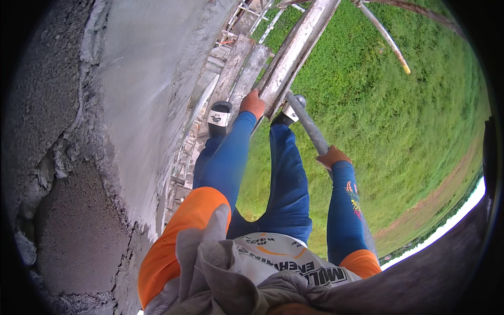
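My left hand [252, 106], at the end of a blue sleeve, has its fingers wrapped on the edge of a long, weathered channel-shaped beam [294, 50] that runs up to the top of the view. My right hand [333, 157], lower and to the right, grips a grey round pipe [307, 118] that slopes down beside the beam and continues under my forearm. My feet in black-and-white slides [219, 115] are below, the left one on narrow worn planks [233, 63], the right one just beside the pipe's upper end.
A grey plastered wall [136, 84] with rough, broken patches rises at my left. Scaffold rails and boards [252, 16] run along it. Green vegetation [399, 131] lies far below at the right. A separate pole [383, 34] with a yellowish end juts out at the upper right.
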### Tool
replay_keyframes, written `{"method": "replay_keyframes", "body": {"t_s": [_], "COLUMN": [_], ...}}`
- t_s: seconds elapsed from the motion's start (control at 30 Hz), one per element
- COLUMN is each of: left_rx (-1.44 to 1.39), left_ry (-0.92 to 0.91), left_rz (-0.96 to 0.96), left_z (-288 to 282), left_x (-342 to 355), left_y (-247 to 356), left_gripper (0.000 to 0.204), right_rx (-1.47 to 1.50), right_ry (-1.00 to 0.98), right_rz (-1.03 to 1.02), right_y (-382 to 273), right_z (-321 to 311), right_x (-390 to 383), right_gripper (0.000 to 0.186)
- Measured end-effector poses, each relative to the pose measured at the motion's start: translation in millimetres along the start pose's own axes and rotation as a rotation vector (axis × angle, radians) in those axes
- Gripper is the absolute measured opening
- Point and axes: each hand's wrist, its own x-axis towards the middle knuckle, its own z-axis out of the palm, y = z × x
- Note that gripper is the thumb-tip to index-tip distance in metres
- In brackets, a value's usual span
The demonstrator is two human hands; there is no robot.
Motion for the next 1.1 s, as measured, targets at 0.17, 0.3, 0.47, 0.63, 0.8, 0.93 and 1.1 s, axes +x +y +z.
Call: {"method": "replay_keyframes", "body": {"t_s": [0.17,0.3,0.47,0.63,0.8,0.93,1.1], "left_rx": [-0.024,-0.015,0.025,0.019,0.032,0.012,0.045], "left_ry": [0.016,0.008,0.004,-0.007,-0.018,-0.046,-0.015], "left_rz": [-0.069,-0.078,-0.057,-0.067,-0.085,-0.066,-0.044], "left_z": [-6.6,-10.0,-6.3,-4.4,-4.3,-4.3,-13.8], "left_x": [-52.0,-64.3,-52.0,-41.0,-30.5,-13.4,41.8], "left_y": [49.5,59.3,48.2,38.4,32.0,13.6,-37.6], "left_gripper": [0.046,0.048,0.048,0.047,0.047,0.049,0.051], "right_rx": [0.038,0.063,0.083,0.117,0.130,0.136,0.051], "right_ry": [-0.070,-0.056,-0.096,-0.045,-0.050,-0.068,-0.027], "right_rz": [-0.084,-0.136,-0.122,-0.162,-0.179,-0.215,-0.163], "right_y": [5.5,8.4,7.4,11.0,13.7,12.1,7.8], "right_z": [7.4,8.4,6.6,15.3,16.7,10.8,5.8], "right_x": [36.9,36.2,41.1,50.0,54.5,49.7,38.3], "right_gripper": [0.065,0.068,0.069,0.077,0.083,0.084,0.081]}}
